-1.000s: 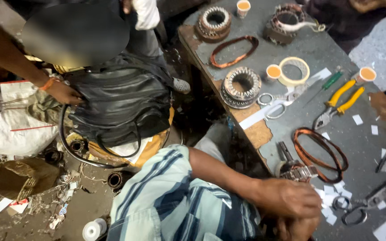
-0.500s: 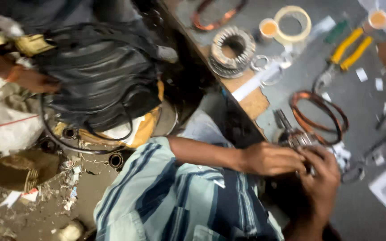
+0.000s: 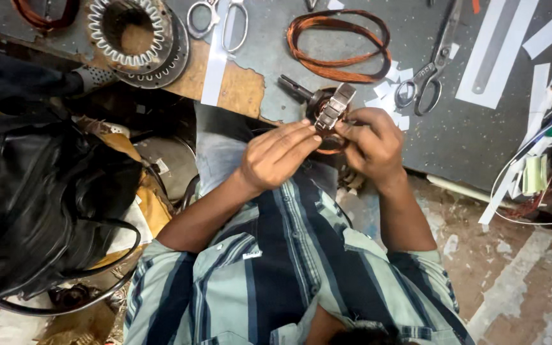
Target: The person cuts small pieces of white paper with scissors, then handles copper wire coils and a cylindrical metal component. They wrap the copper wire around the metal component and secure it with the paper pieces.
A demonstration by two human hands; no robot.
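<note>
Left of the small slotted metal motor armature [image 3: 335, 107], a ribbed steel stator ring [image 3: 137, 39] lies on the grey surface [image 3: 480, 137]. Both hands have closed in: left hand [image 3: 277, 156] pinching, right hand [image 3: 373, 145] gripping the armature, now lifted off the surface's near edge.

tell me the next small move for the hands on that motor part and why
Probably keep the right hand steady on the motor part and let the left hand fingertips press against its slotted side. Both hands hold it just off the table edge, shaft pointing toward the copper wire coil, so it has no support but their grip.
</note>
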